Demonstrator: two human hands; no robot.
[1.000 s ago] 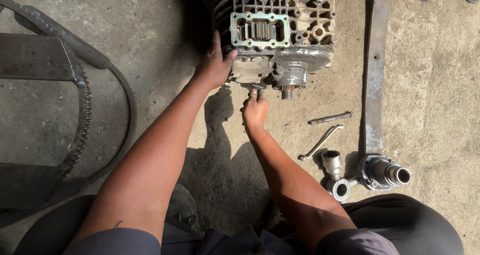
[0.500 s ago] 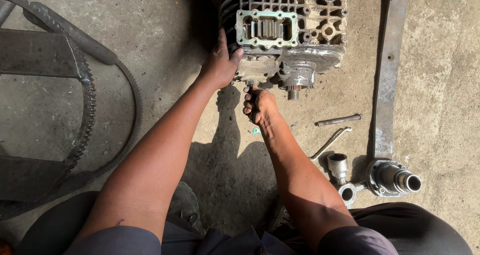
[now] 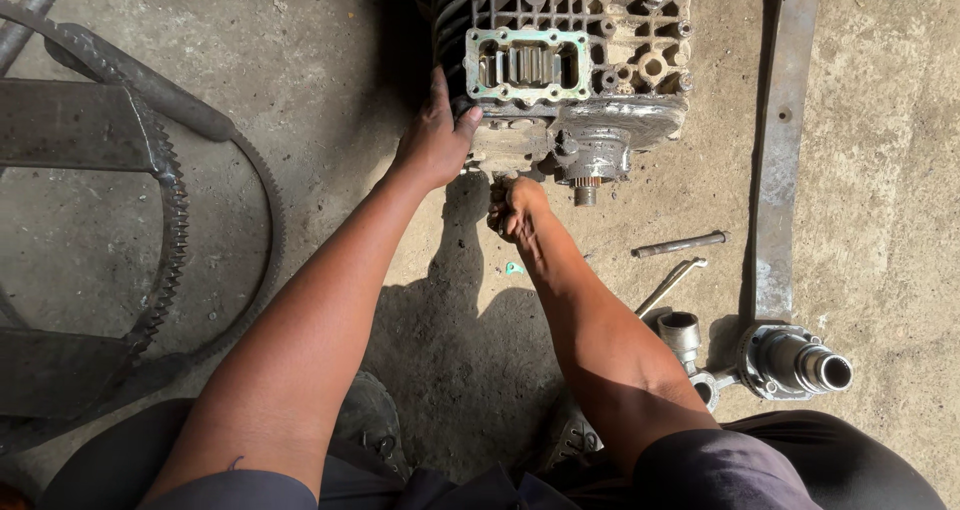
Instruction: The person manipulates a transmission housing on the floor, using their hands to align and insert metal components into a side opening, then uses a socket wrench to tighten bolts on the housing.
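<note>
A grimy cast-metal gearbox housing (image 3: 600, 40) lies on the concrete floor, with a gear showing through a rectangular opening and a short splined shaft (image 3: 585, 185) sticking out at its near edge. My left hand (image 3: 432, 140) grips the housing's near-left corner, thumb on the front face. My right hand (image 3: 515, 205) is curled just under the housing's lower edge, left of the shaft, fingers closed around something small and dark that I cannot make out well.
A toothed ring gear (image 3: 172, 220) and a steel frame (image 3: 80, 130) lie at the left. Right of my arm are a long flat bar (image 3: 780, 170), a short rod (image 3: 680, 243), a bent wrench (image 3: 668, 285), a socket (image 3: 680, 330) and a flanged shaft piece (image 3: 795, 360).
My right hand has moved up from the floor shadow to the housing's lower edge and curled tighter. My left hand stays on the corner. The view has shifted slightly.
</note>
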